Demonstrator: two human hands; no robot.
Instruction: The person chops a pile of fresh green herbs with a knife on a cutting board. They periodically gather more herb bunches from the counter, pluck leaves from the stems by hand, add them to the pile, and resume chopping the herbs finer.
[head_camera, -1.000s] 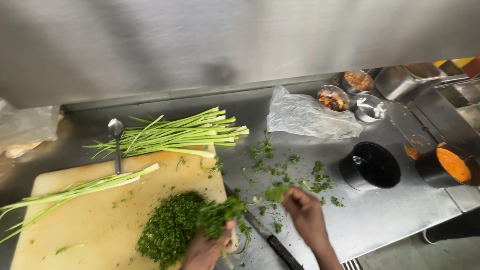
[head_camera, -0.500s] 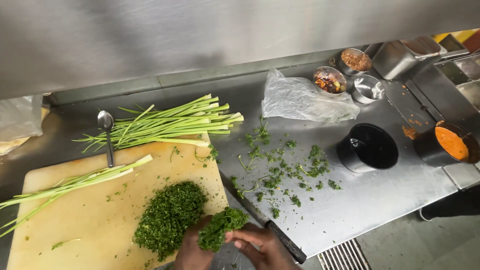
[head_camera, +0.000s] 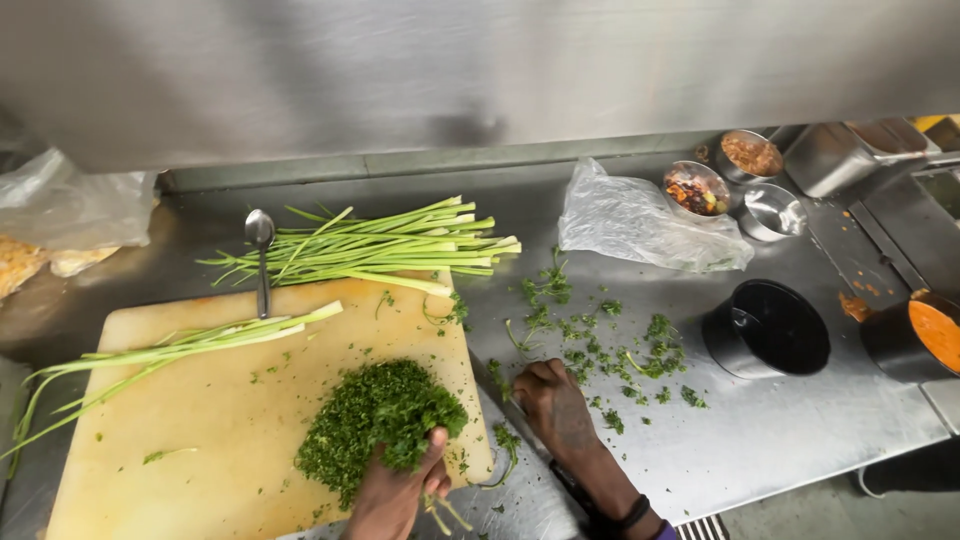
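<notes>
A pale yellow cutting board (head_camera: 200, 420) carries a heap of finely chopped green herbs (head_camera: 365, 410). My left hand (head_camera: 395, 495) is at the board's near edge, shut on a small bunch of leafy herbs (head_camera: 420, 435) pressed against the heap, stems hanging below the fingers. My right hand (head_camera: 555, 410) lies knuckles-up on the steel counter (head_camera: 760, 430) just right of the board, fingers curled down over a dark-handled knife (head_camera: 572, 485). Whether it grips anything is hidden. Loose herb sprigs (head_camera: 600, 340) are scattered beyond it.
Long green stalks (head_camera: 390, 245) lie behind the board, a few more (head_camera: 180, 345) across it, beside a spoon (head_camera: 261, 255). A clear plastic bag (head_camera: 640, 220), small metal bowls (head_camera: 695, 188), a black pot (head_camera: 770, 328) and an orange-sauce container (head_camera: 925, 335) stand at the right.
My right hand went from the scattered sprigs to my left hand, then back down onto the counter beside the board. My left hand keeps its bunch by the heap.
</notes>
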